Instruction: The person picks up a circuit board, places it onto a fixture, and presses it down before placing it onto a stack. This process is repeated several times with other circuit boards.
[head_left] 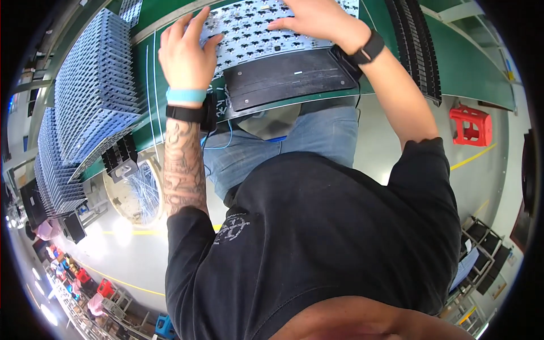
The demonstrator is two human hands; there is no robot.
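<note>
A pale blue-white circuit board panel (249, 42) with rows of small black parts lies on the green bench top in front of me. My left hand (187, 56) rests at the panel's left edge, its fingers stretched out and the thumb apart. Over the panel's right part reaches my right hand (323, 22), thumb extended to the left and apart from the other fingers, whose tips are cut off by the upper rim. I see nothing held in either hand. Nearer to me, a black flat plate with screws (289, 82) sits along the bench edge.
Tall stacks of similar pale panels (96, 90) stand at the left. A black slotted rack (416, 48) lies on the green bench (467, 73) to the right. Below left is a round tub (122, 195) with thin strips; a red stool (471, 126) stands on the floor at right.
</note>
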